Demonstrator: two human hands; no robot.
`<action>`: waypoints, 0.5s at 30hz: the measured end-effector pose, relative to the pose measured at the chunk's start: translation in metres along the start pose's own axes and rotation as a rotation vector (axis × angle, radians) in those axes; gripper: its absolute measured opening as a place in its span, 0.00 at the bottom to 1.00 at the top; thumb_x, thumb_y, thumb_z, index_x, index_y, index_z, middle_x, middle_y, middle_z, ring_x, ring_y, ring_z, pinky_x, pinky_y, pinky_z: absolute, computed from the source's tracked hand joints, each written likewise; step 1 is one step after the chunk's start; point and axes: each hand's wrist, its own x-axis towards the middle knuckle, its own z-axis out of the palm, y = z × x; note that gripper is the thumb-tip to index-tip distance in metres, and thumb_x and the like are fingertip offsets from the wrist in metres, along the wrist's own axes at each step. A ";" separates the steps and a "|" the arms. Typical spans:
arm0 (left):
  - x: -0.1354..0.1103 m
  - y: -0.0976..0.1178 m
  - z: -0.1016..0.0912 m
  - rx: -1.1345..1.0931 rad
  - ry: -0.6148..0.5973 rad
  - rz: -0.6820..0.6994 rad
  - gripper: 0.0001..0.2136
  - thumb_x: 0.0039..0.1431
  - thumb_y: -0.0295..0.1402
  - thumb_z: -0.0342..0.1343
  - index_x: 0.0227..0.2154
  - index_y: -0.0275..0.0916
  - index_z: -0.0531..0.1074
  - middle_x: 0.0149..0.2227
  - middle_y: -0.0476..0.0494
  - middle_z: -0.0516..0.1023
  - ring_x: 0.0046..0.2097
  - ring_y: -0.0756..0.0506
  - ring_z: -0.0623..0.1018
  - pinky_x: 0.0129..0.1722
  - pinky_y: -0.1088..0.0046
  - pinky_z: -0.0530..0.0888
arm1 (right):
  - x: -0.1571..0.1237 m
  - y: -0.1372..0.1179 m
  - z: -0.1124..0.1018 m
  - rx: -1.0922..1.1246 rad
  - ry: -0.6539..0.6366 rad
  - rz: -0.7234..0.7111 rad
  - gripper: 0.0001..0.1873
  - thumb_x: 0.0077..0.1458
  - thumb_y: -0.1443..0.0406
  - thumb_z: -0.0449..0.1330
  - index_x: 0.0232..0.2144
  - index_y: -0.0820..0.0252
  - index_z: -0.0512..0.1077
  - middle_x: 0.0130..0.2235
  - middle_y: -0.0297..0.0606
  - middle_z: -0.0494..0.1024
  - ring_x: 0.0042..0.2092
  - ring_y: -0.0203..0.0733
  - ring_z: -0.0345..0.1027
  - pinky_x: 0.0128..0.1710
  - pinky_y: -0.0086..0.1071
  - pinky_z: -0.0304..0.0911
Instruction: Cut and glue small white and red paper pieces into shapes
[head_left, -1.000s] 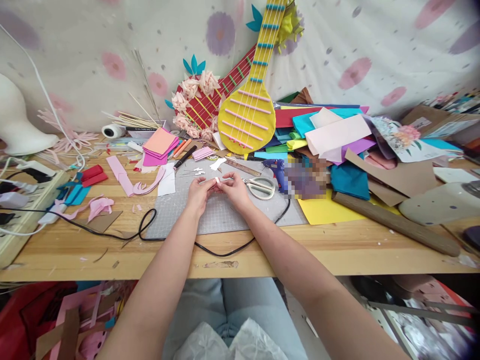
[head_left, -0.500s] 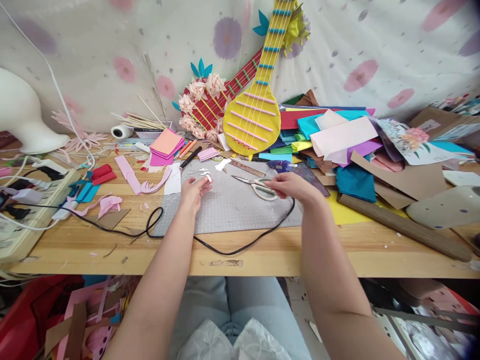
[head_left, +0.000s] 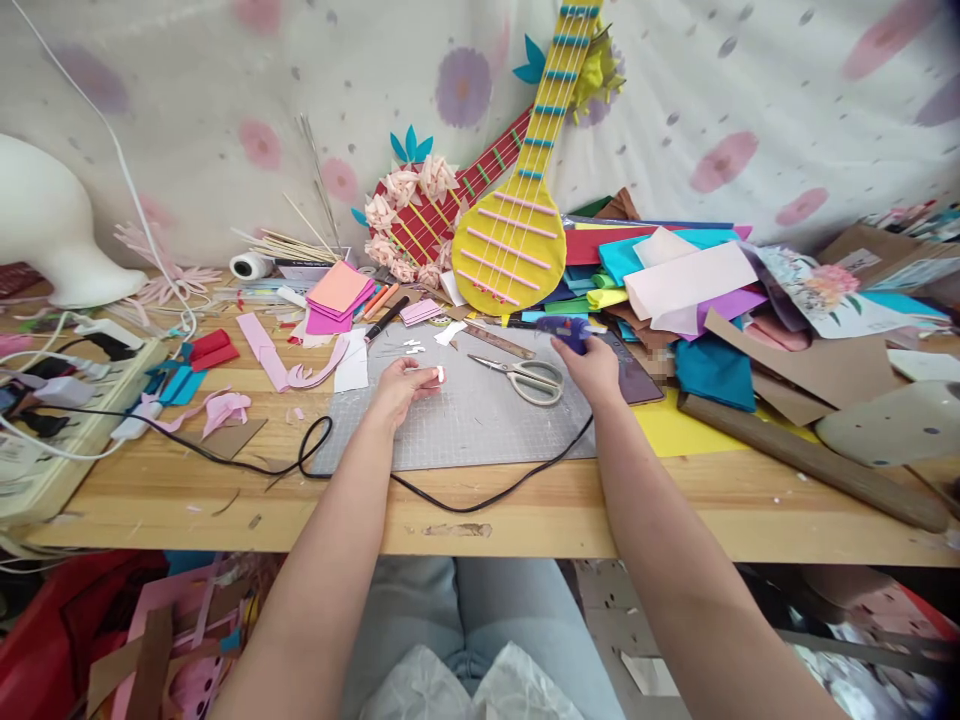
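Observation:
Over the left half of the grey cutting mat, my left hand pinches a small white piece, perhaps paper, between thumb and fingertips. My right hand is closed around a blue glue gun at the mat's far right; its nozzle points right and the handle is mostly hidden by my fingers. Scissors with pale handles lie between my hands, blades toward the left. Beyond my left hand are several tiny white strips.
A black cord loops along the mat's front edge. A yellow paper lute and a red flowered one lean at the back. Coloured sheets pile up at the right, near a brown tube. A power strip lies left.
My right hand has left the scissors, which now lie on the mat, and has closed on the glue gun. My left hand has shifted slightly right with the white piece.

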 end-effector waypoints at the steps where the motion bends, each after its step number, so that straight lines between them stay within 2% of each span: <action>1: -0.001 0.000 0.001 0.018 0.000 -0.005 0.19 0.38 0.23 0.61 0.29 0.38 0.55 0.24 0.47 0.76 0.26 0.49 0.77 0.28 0.72 0.74 | -0.005 -0.005 -0.001 0.130 0.013 0.011 0.26 0.44 0.47 0.54 0.30 0.64 0.72 0.31 0.46 0.75 0.35 0.47 0.68 0.34 0.36 0.62; 3: -0.001 0.000 0.003 0.047 0.005 -0.010 0.19 0.39 0.24 0.62 0.28 0.39 0.55 0.23 0.47 0.76 0.26 0.49 0.77 0.29 0.72 0.74 | -0.016 -0.018 -0.005 0.404 -0.070 -0.027 0.26 0.45 0.46 0.53 0.33 0.63 0.71 0.29 0.42 0.75 0.30 0.40 0.67 0.29 0.32 0.61; 5: -0.001 0.000 0.003 0.060 0.004 -0.010 0.20 0.38 0.24 0.62 0.28 0.39 0.55 0.23 0.47 0.76 0.26 0.48 0.77 0.29 0.71 0.74 | -0.029 -0.032 -0.009 0.544 -0.294 -0.084 0.24 0.45 0.47 0.55 0.31 0.62 0.71 0.24 0.37 0.72 0.24 0.34 0.63 0.24 0.29 0.59; 7: -0.001 -0.001 0.003 0.056 0.001 -0.003 0.21 0.36 0.25 0.63 0.29 0.39 0.54 0.23 0.47 0.76 0.26 0.48 0.77 0.31 0.69 0.74 | -0.041 -0.043 -0.010 0.529 -0.512 -0.091 0.22 0.42 0.48 0.58 0.26 0.62 0.71 0.18 0.33 0.68 0.20 0.31 0.58 0.20 0.27 0.55; 9: -0.001 -0.003 0.003 0.056 0.009 0.011 0.22 0.36 0.25 0.64 0.29 0.39 0.55 0.23 0.47 0.75 0.27 0.48 0.77 0.31 0.69 0.74 | -0.049 -0.050 -0.009 0.455 -0.643 -0.088 0.21 0.38 0.49 0.61 0.24 0.63 0.70 0.16 0.31 0.66 0.18 0.30 0.56 0.18 0.26 0.53; 11: 0.000 -0.006 0.003 0.071 0.025 0.032 0.21 0.36 0.26 0.64 0.29 0.39 0.55 0.22 0.48 0.75 0.26 0.48 0.77 0.31 0.69 0.74 | -0.054 -0.053 -0.008 0.388 -0.680 -0.088 0.22 0.37 0.49 0.62 0.25 0.63 0.71 0.17 0.31 0.67 0.18 0.29 0.55 0.18 0.26 0.53; 15: 0.001 -0.012 0.005 0.113 0.050 0.065 0.21 0.36 0.26 0.64 0.28 0.39 0.56 0.22 0.48 0.74 0.26 0.47 0.77 0.29 0.69 0.74 | -0.054 -0.053 -0.006 0.314 -0.662 -0.116 0.23 0.40 0.49 0.60 0.29 0.63 0.72 0.19 0.33 0.70 0.19 0.30 0.57 0.20 0.26 0.56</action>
